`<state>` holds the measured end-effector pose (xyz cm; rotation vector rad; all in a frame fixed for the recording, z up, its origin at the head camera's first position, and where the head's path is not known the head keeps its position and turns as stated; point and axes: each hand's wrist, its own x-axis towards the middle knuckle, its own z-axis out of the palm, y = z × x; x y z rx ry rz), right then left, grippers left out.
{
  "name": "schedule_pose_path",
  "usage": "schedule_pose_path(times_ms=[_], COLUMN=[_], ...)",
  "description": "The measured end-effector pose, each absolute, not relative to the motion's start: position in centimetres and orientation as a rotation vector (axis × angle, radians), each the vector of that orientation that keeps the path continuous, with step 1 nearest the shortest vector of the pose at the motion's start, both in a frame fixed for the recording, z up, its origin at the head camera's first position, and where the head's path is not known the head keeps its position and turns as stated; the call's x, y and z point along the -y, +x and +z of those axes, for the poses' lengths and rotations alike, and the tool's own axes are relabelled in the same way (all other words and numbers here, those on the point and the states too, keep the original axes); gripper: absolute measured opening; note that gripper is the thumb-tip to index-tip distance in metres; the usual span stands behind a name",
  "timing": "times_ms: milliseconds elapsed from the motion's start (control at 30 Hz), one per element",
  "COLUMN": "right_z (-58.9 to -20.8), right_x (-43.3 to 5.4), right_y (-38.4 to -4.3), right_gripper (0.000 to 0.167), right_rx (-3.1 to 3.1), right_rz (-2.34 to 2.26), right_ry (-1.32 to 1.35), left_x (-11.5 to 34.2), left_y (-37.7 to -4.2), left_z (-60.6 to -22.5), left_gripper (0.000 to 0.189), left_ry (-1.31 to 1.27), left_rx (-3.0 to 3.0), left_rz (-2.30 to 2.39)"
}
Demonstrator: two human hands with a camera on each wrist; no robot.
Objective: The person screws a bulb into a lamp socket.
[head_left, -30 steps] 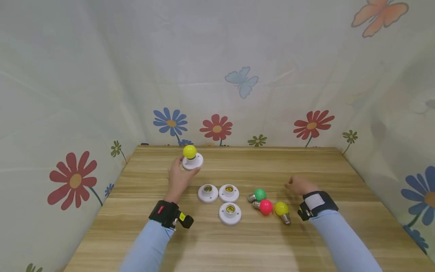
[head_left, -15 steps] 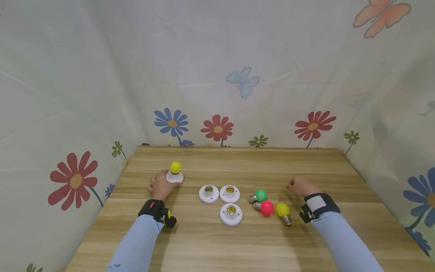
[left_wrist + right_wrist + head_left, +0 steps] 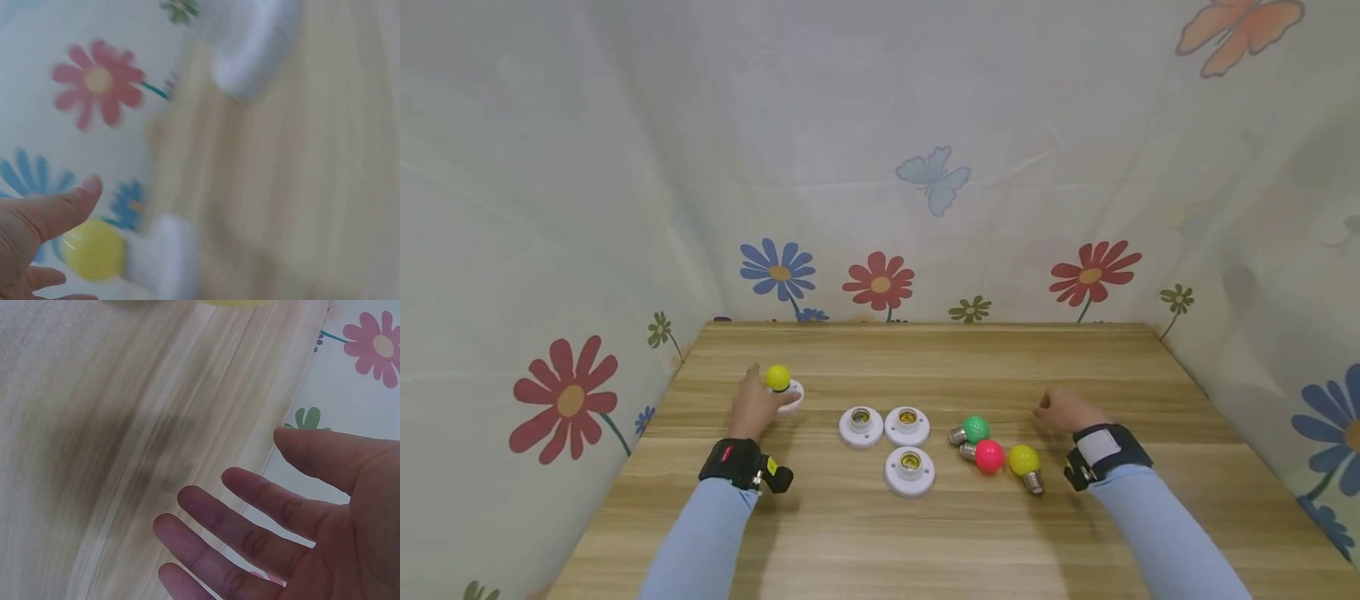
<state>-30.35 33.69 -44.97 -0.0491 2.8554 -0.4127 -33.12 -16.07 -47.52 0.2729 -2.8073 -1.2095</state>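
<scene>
On the left part of the table stands a white lamp holder [image 3: 793, 397] with a yellow bulb [image 3: 778, 377] upright in it. My left hand [image 3: 754, 407] is beside them, thumb and fingers spread. The left wrist view has the thumb [image 3: 69, 209] apart from the yellow bulb [image 3: 95, 250], with no grip on it. To the right, my right hand [image 3: 1066, 410] hovers low over the table near a loose yellow bulb [image 3: 1023, 460]. In the right wrist view its fingers [image 3: 250, 540] are loosely extended and hold nothing.
Several white lamp holders without bulbs [image 3: 909, 472] stand mid-table. Right of them lie a green bulb [image 3: 976, 429] and a red bulb [image 3: 989, 456], close together. A flower-printed curtain [image 3: 880, 208] borders the wooden table [image 3: 850, 550] at the back and sides.
My left hand has carried the lamp holder with the yellow bulb left and nearer, set it on the table and let go. My right hand has hardly moved.
</scene>
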Motion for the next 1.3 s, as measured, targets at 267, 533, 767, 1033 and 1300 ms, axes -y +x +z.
schedule_pose_path(times_ms=[267, 533, 767, 1033, 1300], right_z=[-44.8, -44.8, -45.0, -44.5, -44.8], right_x=[-33.8, -33.9, -33.9, -33.8, -33.7], right_y=[-30.2, -30.1, -30.0, -29.8, -29.8], right_gripper=[0.038, 0.038, 0.037, 0.035, 0.035], right_rx=[-2.839, -2.843, -2.835, -2.840, -2.838], right_rz=[-0.433, -0.413, -0.425, -0.435, -0.444], right_ry=[-0.036, -0.054, -0.048, -0.060, -0.042], left_x=[11.2, 8.6, 8.6, 7.5, 6.7], left_y=[-30.8, -29.1, -28.1, -28.2, -30.3], left_z=[-41.7, -43.3, -45.7, -46.1, -48.7], left_gripper=[0.048, 0.039, 0.023, 0.063, 0.122], left_ry=[-0.086, -0.241, -0.386, -0.330, -0.235], left_rx=[2.682, 3.093, 3.303, 3.199, 2.970], left_rz=[-1.169, -0.881, -0.692, -0.700, -1.156])
